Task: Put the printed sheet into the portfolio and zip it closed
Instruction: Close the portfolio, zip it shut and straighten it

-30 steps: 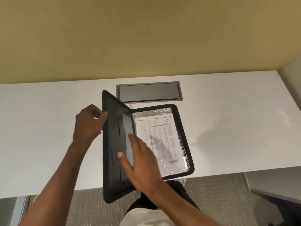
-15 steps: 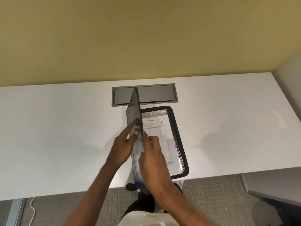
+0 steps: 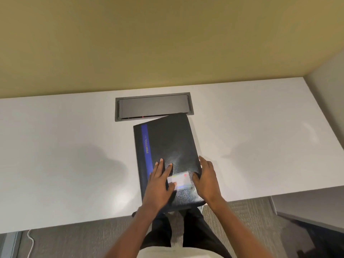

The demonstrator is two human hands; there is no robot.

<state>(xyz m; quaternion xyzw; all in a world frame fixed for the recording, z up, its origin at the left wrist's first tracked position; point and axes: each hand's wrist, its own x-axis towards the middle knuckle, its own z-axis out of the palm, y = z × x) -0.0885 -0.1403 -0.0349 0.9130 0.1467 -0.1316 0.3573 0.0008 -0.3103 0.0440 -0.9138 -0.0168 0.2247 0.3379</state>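
Observation:
The black portfolio (image 3: pixel 167 142) lies folded shut on the white desk (image 3: pixel 65 155), its near end over the desk's front edge. A blue stripe with lettering runs along its left side and a small label sits near its lower front. My left hand (image 3: pixel 160 183) rests flat on the cover, fingers spread, partly over the label. My right hand (image 3: pixel 206 177) lies against the portfolio's right edge, fingers apart. The printed sheet is hidden inside the cover. I cannot see the zip or its puller.
A grey recessed cable box (image 3: pixel 153 106) is set into the desk just behind the portfolio. A yellow wall rises behind the desk, and a pale partition (image 3: pixel 327 94) closes the right side. Grey carpet and a white cable (image 3: pixel 30 244) lie below the front edge.
The left cover swung from open, through upright, down onto the right half, hiding the sheet. Both hands came down onto the shut cover.

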